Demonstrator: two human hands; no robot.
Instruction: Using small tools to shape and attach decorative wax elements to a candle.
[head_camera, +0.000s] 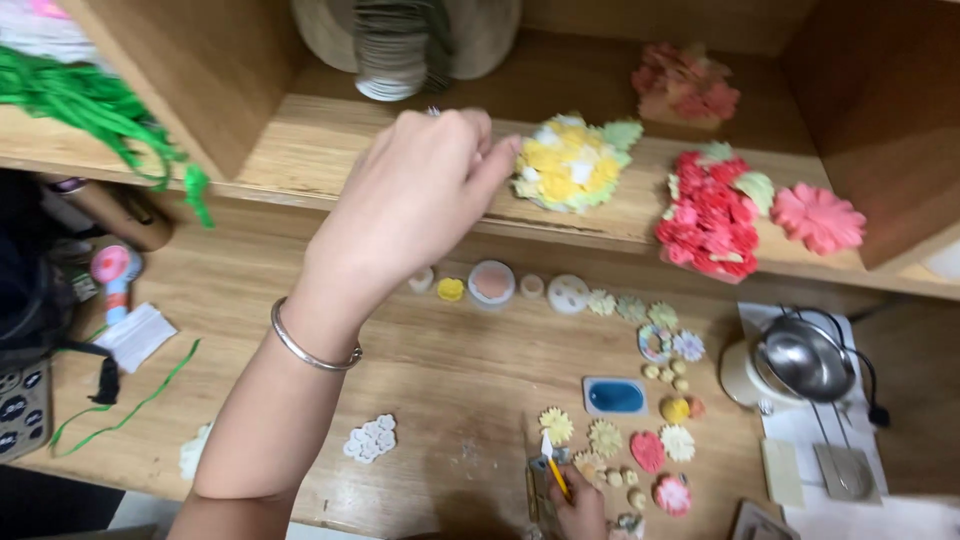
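Note:
My left hand (415, 195), with a silver bangle (312, 347) on the wrist, reaches up to the wooden shelf (300, 160); its fingers are curled together near a yellow flower cluster (572, 163). Whether it pinches something is hidden. My right hand (580, 508) shows only at the bottom edge, gripping a small yellow-handled tool (553, 470) with a white tip. Around that hand lie small flower-shaped pieces, among them a pink heart (648, 451) and a pale yellow flower (557, 425).
A red flower cluster (712, 215) and a pink flower (818, 218) sit on the shelf at right. A blue dish (614, 397), a metal bowl on a stand (805, 358), green ribbon (95, 105) and round moulds (491, 282) are on the wooden table.

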